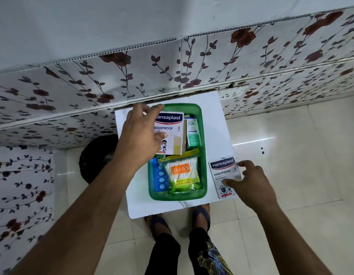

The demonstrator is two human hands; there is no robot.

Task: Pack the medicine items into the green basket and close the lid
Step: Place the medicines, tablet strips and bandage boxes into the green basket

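Left hand grip closed on plaster box over green basket; right hand grip spread open, fingertips touching second plaster box at worktop right edge.

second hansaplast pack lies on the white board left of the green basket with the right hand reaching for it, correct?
Not quite: the head view shows the second Hansaplast pack lying on the white board to the right of the green basket, not left. The right hand is indeed reaching for it.

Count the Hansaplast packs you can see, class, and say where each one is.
2. One Hansaplast pack is held by the left hand over the green basket; the other lies right of it, under the right hand.
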